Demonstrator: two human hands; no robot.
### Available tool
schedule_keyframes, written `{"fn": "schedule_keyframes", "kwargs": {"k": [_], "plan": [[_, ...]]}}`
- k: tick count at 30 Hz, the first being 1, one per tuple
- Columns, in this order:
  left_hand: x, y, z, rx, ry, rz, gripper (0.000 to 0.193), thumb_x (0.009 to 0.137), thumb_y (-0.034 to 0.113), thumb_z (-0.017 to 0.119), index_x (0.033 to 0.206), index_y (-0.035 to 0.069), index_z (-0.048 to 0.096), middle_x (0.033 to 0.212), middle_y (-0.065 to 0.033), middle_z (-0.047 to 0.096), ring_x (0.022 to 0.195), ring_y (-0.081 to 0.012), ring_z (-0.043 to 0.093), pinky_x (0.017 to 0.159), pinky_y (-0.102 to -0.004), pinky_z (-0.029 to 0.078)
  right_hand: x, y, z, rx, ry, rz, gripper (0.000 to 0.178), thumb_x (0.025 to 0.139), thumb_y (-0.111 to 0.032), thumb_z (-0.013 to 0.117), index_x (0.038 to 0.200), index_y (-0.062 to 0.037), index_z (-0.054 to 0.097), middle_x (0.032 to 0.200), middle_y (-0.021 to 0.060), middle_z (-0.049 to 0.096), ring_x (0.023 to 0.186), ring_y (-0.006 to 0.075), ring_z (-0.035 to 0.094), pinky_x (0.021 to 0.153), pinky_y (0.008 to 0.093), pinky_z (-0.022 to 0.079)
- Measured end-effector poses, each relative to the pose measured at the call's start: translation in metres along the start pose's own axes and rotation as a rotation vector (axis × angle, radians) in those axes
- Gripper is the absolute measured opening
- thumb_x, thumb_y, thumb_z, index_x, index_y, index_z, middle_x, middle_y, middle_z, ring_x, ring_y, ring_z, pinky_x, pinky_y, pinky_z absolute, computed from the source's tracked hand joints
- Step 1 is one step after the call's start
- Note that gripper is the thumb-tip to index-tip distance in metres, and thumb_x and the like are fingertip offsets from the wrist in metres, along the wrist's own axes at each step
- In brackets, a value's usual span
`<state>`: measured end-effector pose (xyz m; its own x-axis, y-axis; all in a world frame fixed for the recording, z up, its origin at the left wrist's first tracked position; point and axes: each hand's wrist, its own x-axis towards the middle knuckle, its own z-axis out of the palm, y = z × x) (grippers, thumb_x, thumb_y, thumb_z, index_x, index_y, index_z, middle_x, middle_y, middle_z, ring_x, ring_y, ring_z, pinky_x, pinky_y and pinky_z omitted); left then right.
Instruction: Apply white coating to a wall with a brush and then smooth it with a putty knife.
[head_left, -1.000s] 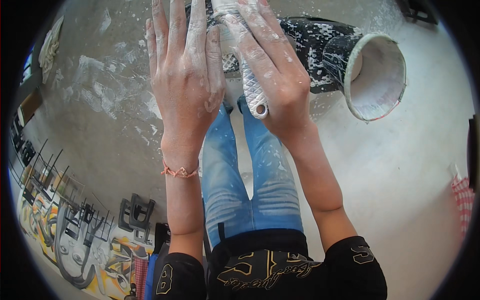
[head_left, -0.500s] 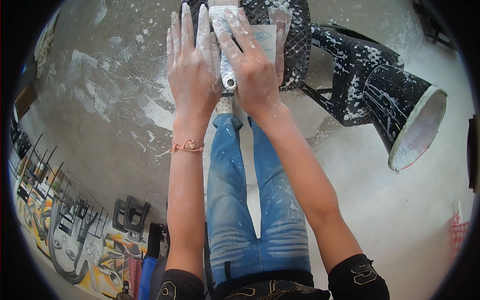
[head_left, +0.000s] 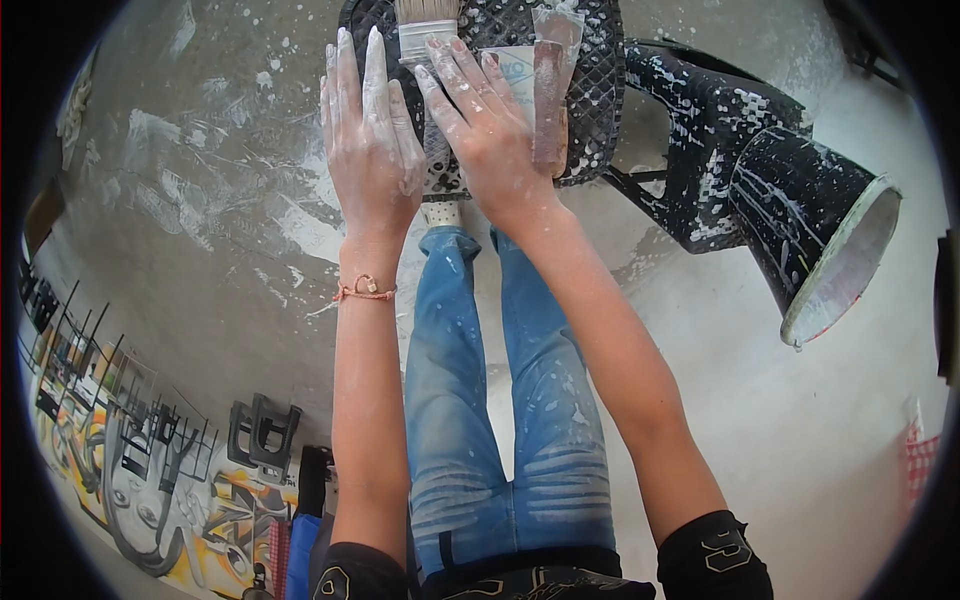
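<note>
A paintbrush (head_left: 428, 42) with pale bristles and a white ferrule is at the top of the view, over a dark quilted pad (head_left: 592, 125) spattered with white. My right hand (head_left: 498, 155) grips it, fingers along the ferrule, and the handle is hidden beneath that hand. To its left, my left hand (head_left: 372, 150) is open with fingers apart and nothing in it; whether it touches the pad I cannot tell. Both hands are dusted white. Just right of my right hand lie a scraper (head_left: 548, 100) with a reddish-brown handle and a white printed card (head_left: 512, 68), partly covered.
A black, paint-spattered machine part with a wide round mouth (head_left: 815, 215) stands to the right. The grey floor (head_left: 200, 240) has white smears. Wire racks (head_left: 165, 425) and a black frame-like object (head_left: 262, 435) are at lower left, near a painted mural (head_left: 140, 500).
The brush has shifted left and slightly toward me. Its handle end, which showed between my hands, is now covered by my right hand. My left hand has moved a little left and nearer.
</note>
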<state>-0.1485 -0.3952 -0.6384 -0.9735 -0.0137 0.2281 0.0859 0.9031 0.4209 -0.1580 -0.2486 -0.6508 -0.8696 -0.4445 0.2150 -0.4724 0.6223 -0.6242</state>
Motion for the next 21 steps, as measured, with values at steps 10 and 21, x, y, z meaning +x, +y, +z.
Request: {"fn": "schedule_keyframes", "kwargs": {"k": [10,21], "plan": [[-0.007,0.016,0.015,0.002,-0.063,-0.026,0.056,0.105,0.022,0.05,0.157,0.001,0.044,0.164,-0.033,0.028,0.151,-0.0487,0.032,0.126,-0.056,0.022,-0.035,-0.024,-0.045,0.062,-0.075,0.035,0.047,0.087,0.001,0.057,0.133,0.0068,0.063,0.153,0.0196,0.053,0.15,0.0355,0.041,0.123,0.0489,0.038],[-0.009,0.059,0.011,-0.222,0.022,0.061,0.051,0.109,0.023,0.041,0.157,0.005,0.047,0.168,-0.0246,0.03,0.156,-0.0447,0.027,0.126,-0.0563,0.019,-0.037,-0.016,-0.065,-0.137,0.46,0.244,0.04,0.098,-0.004,0.057,0.137,0.0044,0.063,0.147,0.0248,0.058,0.141,0.0451,0.049,0.119,0.0513,0.037]]}}
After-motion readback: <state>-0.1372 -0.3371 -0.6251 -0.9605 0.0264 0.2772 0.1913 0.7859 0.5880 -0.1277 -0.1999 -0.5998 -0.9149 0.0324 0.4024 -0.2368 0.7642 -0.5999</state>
